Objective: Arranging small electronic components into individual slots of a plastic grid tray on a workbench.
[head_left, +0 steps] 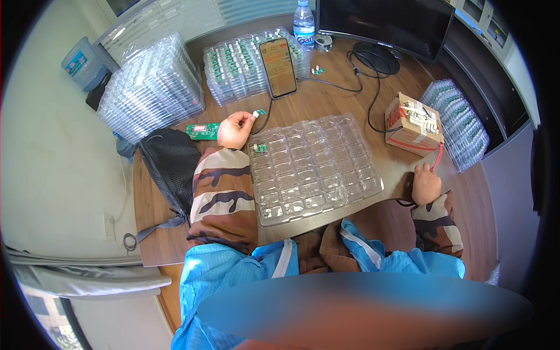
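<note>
Left hand (235,129), fingers closed, pinching a small green part (258,113) just beyond the top left corner of the clear plastic tray (326,175) lying on the wooden worktop (326,102). One like part (261,148) sits in the tray's corner pocket. Right hand (426,185), loosely curled, holding a red wire (437,156) that runs to a cardboard box (413,123). A green circuit board (203,130) lies beside the left hand; a phone (278,67) leans against stacked trays (245,64) behind.

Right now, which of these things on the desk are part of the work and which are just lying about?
In use:
left hand holding a small green part
clear tray
right hand on a red wire
cardboard box

Lying about:
water bottle
monitor
black bag
</note>
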Demonstrator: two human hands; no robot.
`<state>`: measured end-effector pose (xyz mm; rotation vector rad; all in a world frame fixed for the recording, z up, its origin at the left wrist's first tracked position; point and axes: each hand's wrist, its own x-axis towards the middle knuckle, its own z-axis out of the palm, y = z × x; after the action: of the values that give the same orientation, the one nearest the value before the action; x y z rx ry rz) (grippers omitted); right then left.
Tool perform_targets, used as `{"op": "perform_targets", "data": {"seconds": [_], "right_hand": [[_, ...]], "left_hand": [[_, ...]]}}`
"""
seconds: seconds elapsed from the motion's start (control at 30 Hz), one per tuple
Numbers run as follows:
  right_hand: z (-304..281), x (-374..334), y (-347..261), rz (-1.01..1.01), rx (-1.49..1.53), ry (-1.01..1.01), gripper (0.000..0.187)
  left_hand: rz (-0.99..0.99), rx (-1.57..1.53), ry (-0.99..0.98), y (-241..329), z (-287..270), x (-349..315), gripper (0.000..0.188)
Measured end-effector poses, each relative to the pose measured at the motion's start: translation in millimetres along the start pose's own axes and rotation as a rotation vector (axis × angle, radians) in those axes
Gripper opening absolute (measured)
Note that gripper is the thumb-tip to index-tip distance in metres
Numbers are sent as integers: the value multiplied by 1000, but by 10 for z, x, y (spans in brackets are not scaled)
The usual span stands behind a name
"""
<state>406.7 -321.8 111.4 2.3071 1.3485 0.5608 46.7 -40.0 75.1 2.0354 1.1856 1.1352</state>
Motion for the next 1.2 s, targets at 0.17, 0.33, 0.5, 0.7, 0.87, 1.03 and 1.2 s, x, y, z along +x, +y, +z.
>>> {"op": "perform_targets", "data": {"seconds": [0.17,0.33,0.5,0.7,0.87,1.03,1.2], "right_hand": [[-25,1,27,-27,5,-18,9],[-99,4,48,-40,-14,-81,13],[-152,7,57,-67,20,-96,15],[-142,15,63,-66,35,-136,17],[-144,35,68,-55,59,-167,19],[-116,48,98,-87,82,-179,22],[-118,77,123,-155,124,-204,24]], "left_hand": [[-10,5,6,-33,15,-2,16],[-12,7,-19,-37,16,8,16],[2,13,-14,0,6,-1,12],[-5,15,-15,33,-2,-8,12],[-14,19,-14,21,-1,-5,12],[-34,4,-23,20,1,-4,15],[1,17,14,41,-5,-18,16]]}}
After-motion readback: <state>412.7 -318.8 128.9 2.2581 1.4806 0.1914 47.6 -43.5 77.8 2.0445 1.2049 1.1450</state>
